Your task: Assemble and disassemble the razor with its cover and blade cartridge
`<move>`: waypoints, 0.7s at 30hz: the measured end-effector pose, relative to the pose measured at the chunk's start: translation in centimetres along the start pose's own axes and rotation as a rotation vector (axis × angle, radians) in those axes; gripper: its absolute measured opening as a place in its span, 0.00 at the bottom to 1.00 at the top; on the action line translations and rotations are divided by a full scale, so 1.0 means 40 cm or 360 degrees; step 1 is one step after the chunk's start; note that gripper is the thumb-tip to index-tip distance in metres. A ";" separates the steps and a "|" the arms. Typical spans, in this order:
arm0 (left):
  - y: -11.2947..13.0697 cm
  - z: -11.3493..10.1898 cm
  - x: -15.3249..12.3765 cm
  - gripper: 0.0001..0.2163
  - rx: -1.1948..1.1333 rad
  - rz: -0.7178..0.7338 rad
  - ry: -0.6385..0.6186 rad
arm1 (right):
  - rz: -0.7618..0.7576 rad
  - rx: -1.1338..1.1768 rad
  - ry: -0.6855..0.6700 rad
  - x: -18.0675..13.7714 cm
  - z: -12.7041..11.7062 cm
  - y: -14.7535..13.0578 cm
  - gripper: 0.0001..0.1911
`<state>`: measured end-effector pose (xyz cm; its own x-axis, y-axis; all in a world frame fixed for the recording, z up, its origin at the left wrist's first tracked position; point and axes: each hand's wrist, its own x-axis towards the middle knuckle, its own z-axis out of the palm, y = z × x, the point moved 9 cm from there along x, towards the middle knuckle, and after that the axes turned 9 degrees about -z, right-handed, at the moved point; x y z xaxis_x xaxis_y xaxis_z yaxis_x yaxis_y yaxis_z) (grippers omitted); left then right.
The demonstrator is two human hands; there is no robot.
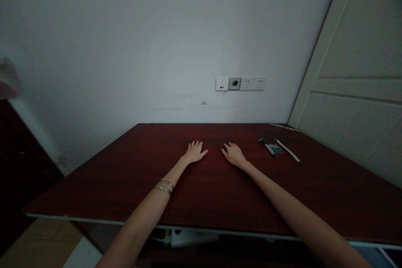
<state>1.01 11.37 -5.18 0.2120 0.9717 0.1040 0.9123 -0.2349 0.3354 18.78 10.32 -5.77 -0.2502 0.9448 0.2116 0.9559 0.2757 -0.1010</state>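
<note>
My left hand (195,152) lies palm down on the dark red wooden table (125,176), fingers spread and nothing in it. Two silver bangles (163,187) circle that wrist. A short gap to the right, my right hand (234,153) also rests flat on the tabletop, its fingers apart and holding nothing. Nearest to it, further right, is a razor (269,148) with a green head and a grey and black handle. Beside the razor sits a small clear packet (276,148) with green pieces inside. A slim white stick with a dark green tip (287,150) lies slanted past the packet.
Behind the table rises a white wall (182,42) with a row of sockets and switches (240,83). A pale panelled door (354,92) stands along the right side. Under the table's front edge, a white object (191,238) shows in shadow.
</note>
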 end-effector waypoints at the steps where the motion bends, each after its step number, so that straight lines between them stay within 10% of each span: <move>1: -0.006 0.007 0.002 0.32 0.0000 -0.0034 -0.0025 | 0.0005 0.0004 0.0015 -0.001 -0.003 0.000 0.29; 21: -0.016 0.023 0.011 0.32 0.0071 -0.0060 -0.0058 | 0.0116 0.0118 0.0012 -0.017 -0.013 -0.002 0.30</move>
<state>0.82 11.98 -6.20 0.1888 0.9803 0.0576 0.9345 -0.1974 0.2962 18.95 9.56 -5.42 -0.1792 0.9615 0.2083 0.9575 0.2191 -0.1877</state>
